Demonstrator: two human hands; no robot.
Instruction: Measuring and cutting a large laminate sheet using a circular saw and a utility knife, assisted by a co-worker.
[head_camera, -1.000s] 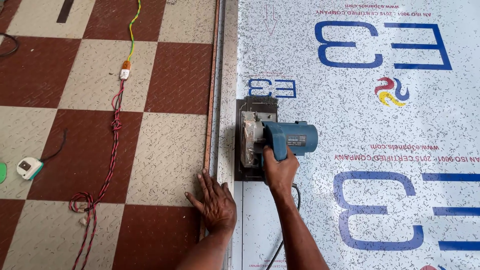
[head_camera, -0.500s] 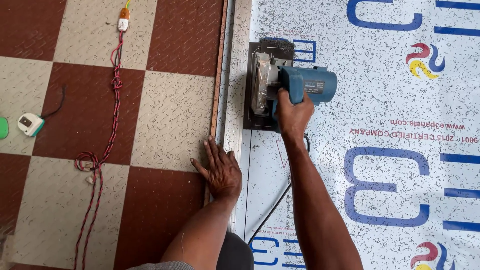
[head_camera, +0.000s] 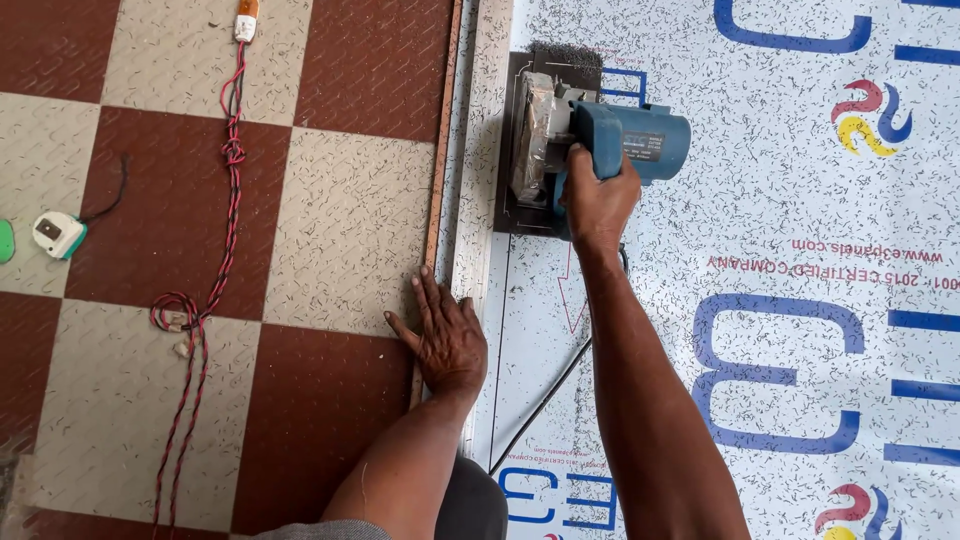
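1. The right hand (head_camera: 598, 195) grips the handle of the blue handheld circular saw (head_camera: 590, 140), which sits near the left edge of the white speckled film-covered panel (head_camera: 780, 200).
2. The left hand (head_camera: 447, 337), fingers spread flat, presses that edge, apparently steadying it.
3. Ahead of the saw, the panel lies open.

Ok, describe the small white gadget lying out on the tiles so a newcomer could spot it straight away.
Start from the red and cream checkered floor left of the speckled white panel. Follow the twisted red and black cable leftward to the frame's left edge, where the small white device lies. It alone is pale and boxy with a teal edge and a thin black lead curling from it.
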